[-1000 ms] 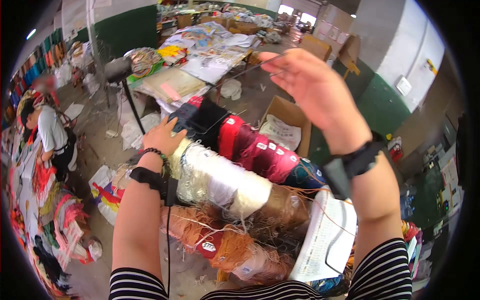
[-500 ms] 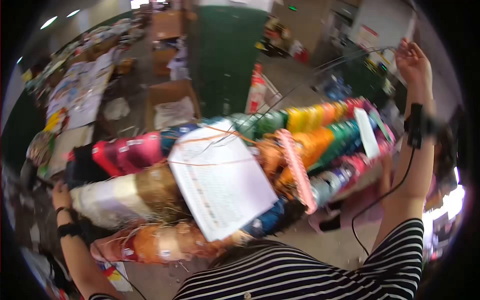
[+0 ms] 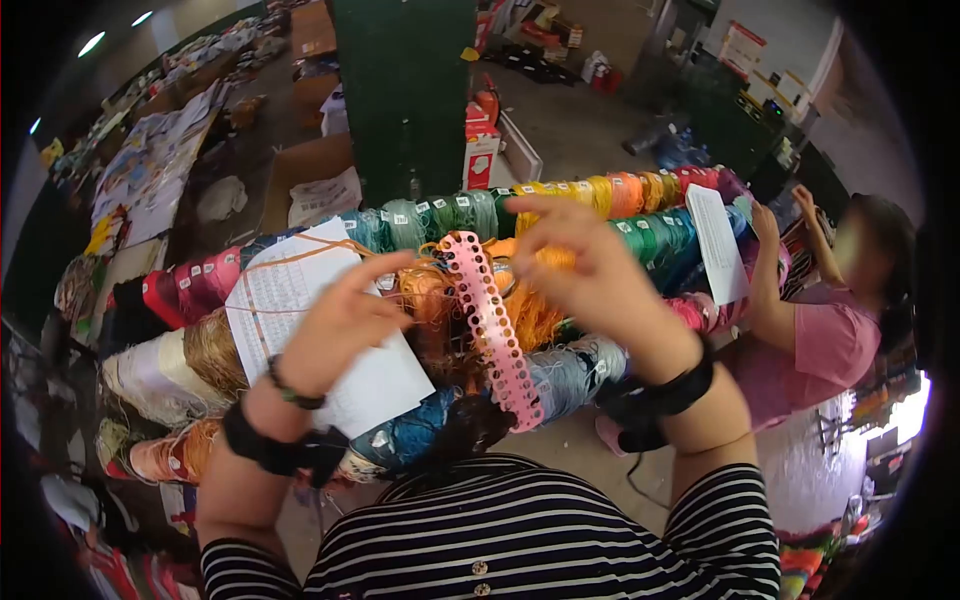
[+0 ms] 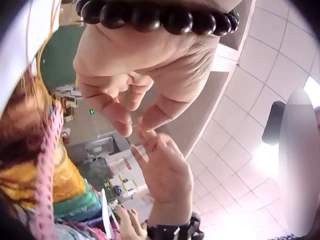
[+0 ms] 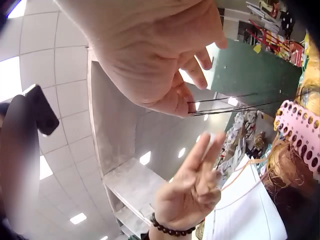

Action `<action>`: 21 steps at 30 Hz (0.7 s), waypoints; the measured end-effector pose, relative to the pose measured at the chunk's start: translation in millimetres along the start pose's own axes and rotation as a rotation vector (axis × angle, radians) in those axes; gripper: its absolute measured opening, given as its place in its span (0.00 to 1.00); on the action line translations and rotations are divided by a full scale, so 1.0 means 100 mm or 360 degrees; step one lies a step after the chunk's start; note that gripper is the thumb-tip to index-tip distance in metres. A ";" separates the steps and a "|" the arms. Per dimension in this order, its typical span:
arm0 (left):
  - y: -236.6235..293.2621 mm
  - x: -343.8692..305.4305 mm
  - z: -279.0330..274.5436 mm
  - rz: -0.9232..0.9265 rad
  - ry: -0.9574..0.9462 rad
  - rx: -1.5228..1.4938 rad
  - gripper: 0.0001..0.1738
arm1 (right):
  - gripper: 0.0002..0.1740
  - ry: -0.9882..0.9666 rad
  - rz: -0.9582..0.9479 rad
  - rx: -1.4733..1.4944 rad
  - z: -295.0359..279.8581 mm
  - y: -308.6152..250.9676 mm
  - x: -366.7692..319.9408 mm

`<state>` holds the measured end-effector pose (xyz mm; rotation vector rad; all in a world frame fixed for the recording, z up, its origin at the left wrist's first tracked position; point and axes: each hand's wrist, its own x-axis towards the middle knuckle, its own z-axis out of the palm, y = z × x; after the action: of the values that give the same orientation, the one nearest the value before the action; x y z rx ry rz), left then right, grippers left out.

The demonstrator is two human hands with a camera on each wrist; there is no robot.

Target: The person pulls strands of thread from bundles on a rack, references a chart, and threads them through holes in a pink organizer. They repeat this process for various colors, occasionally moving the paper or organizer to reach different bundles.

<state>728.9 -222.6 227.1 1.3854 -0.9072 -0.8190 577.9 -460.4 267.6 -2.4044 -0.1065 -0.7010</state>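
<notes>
Dark thin threads [image 5: 230, 108] run from the thumb and fingers of my right hand [image 3: 585, 250], which pinches them above the yarn rolls. My left hand [image 3: 345, 310] is raised over a printed sheet [image 3: 268, 315]. Its thumb and index tips stand close together, with a small gap in the left wrist view. In the right wrist view the left hand [image 5: 187, 192] points two fingers up toward the right hand. Between the hands, a pink strip with rows of holes [image 3: 490, 330] lies across orange yarn [image 3: 540, 310].
Rows of labelled yarn rolls [image 3: 400, 225] in many colours extend left and right. A person in a pink shirt [image 3: 835, 345] works at the right end near another white sheet [image 3: 715, 240]. Behind stand a green pillar [image 3: 400, 100] and a cardboard box [image 3: 290, 180].
The view has swung right along the yarn rolls. My left hand has come from the black yarn at the left end to the middle; my right hand has come down and inward toward it.
</notes>
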 end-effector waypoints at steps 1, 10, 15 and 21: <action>-0.10 0.14 0.25 0.0092 -0.0086 -0.0112 0.35 | 0.04 0.0023 -0.0065 -0.0025 0.11 -0.02 -0.03; -0.30 0.44 0.86 -0.0177 -0.0086 0.0028 0.16 | 0.07 -0.0472 0.0752 0.1632 0.18 0.51 -0.25; -0.34 0.38 0.96 -0.0306 0.0009 0.0111 0.15 | 0.07 -0.0526 0.1064 0.2065 0.31 0.70 -0.39; -0.65 0.30 0.95 -0.0484 -0.0014 0.0053 0.13 | 0.08 -0.0617 0.1248 0.2497 0.35 0.85 -0.58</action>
<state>659.8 -294.2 161.7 1.5731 -0.7278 -1.0428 564.9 -502.2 168.5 -0.8550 0.1072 0.2531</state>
